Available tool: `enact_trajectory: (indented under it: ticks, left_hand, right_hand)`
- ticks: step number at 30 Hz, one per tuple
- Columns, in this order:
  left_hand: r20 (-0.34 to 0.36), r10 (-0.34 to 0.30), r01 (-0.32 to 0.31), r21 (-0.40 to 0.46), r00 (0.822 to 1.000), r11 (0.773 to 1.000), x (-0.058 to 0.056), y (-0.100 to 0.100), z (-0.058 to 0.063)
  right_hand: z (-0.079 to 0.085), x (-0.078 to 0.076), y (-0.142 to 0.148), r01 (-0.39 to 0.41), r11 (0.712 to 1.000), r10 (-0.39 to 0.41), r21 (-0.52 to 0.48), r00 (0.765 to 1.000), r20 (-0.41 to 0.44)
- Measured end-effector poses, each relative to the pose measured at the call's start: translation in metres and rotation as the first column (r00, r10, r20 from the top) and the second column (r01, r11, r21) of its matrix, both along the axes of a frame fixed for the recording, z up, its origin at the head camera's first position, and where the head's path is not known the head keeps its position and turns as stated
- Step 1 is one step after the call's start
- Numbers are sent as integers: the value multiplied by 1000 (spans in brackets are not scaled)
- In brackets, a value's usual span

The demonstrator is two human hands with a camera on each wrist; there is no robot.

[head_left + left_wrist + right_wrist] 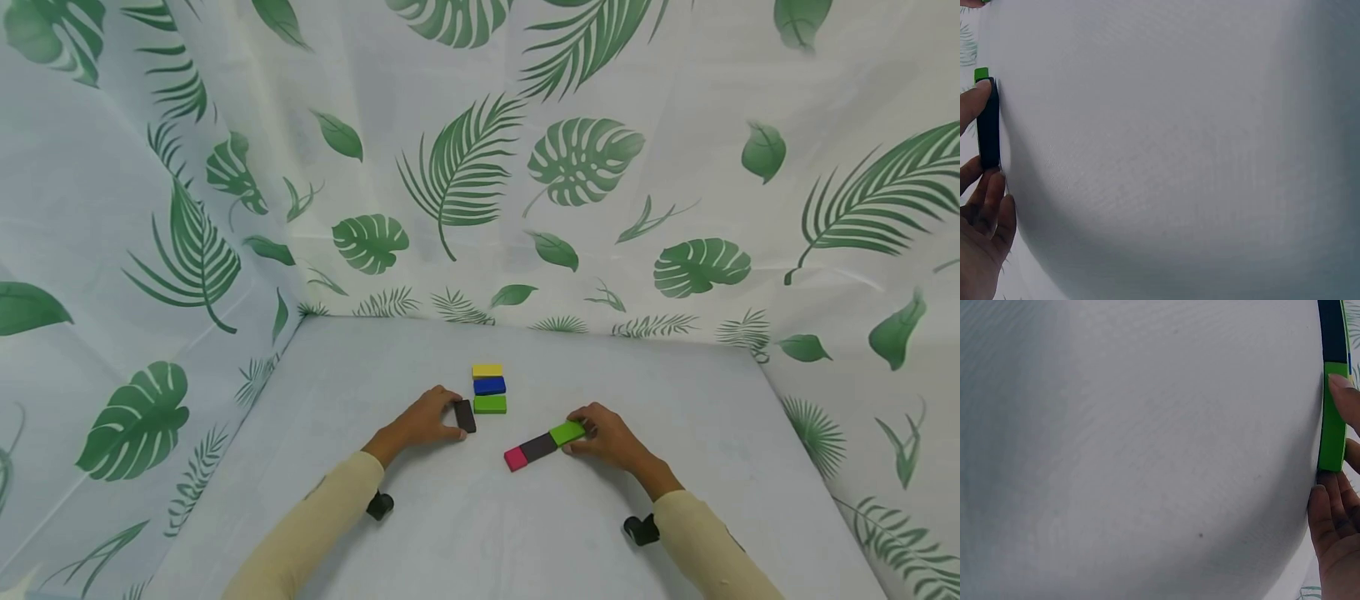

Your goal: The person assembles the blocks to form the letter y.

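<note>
Green block [1332, 428] in right grip [1337, 534]

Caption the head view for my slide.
Left hand pinches one black block; right hand grips the green end block of a red-black-green row.

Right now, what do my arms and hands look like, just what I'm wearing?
Your left sleeve and right sleeve are long and pale beige, each with a thin dark mark. A small black device shows beside each wrist, the left device and the right device. Your left hand and right hand wear no gloves.
</note>
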State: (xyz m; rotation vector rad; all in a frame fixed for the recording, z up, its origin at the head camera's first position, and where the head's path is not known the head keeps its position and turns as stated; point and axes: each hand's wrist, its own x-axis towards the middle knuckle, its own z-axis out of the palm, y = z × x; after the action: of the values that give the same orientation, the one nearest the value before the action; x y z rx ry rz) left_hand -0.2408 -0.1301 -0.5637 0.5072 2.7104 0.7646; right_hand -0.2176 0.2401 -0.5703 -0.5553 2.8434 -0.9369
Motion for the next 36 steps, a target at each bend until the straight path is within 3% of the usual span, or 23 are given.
enact_trajectory:
  ticks: [12, 27, 36]
  left_hand:
    - [-28, -3, 5, 82, 1000, 997, 3, 0, -6]
    - [-10, 9, -7, 153, 1000, 988, 16, 18, 8]
    - [-23, -6, 11, 180, 1000, 984, 16, 23, 3]
  right_hand:
    - [-2, 0, 1, 1, 1000, -1, 2, 1000, 0]
    - [0, 0, 1, 11, 1000, -11, -16, 1000, 12]
    - [-2, 0, 1, 14, 1000, -14, -14, 1000, 26]
